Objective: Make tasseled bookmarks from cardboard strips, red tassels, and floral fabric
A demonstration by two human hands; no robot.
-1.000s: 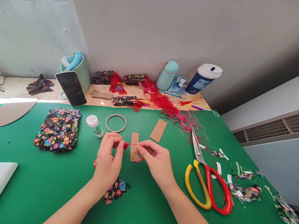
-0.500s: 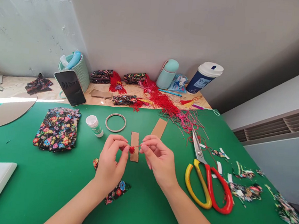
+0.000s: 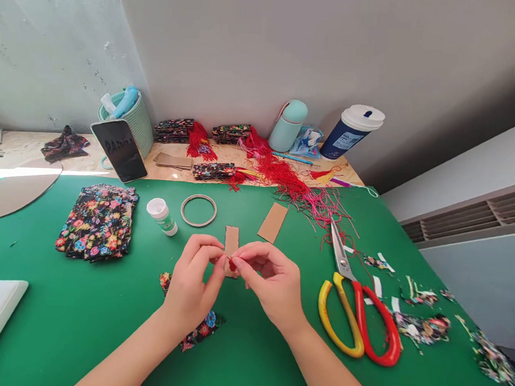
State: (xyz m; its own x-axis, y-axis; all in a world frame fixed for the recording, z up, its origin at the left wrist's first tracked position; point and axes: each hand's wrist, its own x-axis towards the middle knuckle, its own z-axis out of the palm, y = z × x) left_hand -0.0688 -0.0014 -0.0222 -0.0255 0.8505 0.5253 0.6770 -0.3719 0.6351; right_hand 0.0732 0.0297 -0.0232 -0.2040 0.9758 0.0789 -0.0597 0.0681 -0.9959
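Observation:
My left hand (image 3: 193, 280) and my right hand (image 3: 274, 281) meet over the green table, thumbs and fingers pinched on a small red tassel (image 3: 232, 264). Most of the tassel is hidden by the fingertips. Just behind it lies a narrow cardboard strip (image 3: 232, 237), flat on the table. Partly covered by my left hand and wrist is a black flowered fabric piece (image 3: 204, 332). A second cardboard strip (image 3: 273, 223) lies beyond my right hand. Right of that hand rest large scissors (image 3: 344, 271) with one yellow and one red handle.
A glue stick (image 3: 162, 216), a ring (image 3: 199, 211) and folded flowered fabric (image 3: 97, 222) lie at the left. A phone (image 3: 119, 150) leans on a basket. Red threads (image 3: 286, 177), a bottle (image 3: 287, 126) and a cup (image 3: 352, 132) stand behind. Fabric scraps (image 3: 424, 326) lie right.
My right hand has moved left, bringing its fingertips from the thread's end onto the red tassel by my left fingers. The second cardboard strip shows more fully.

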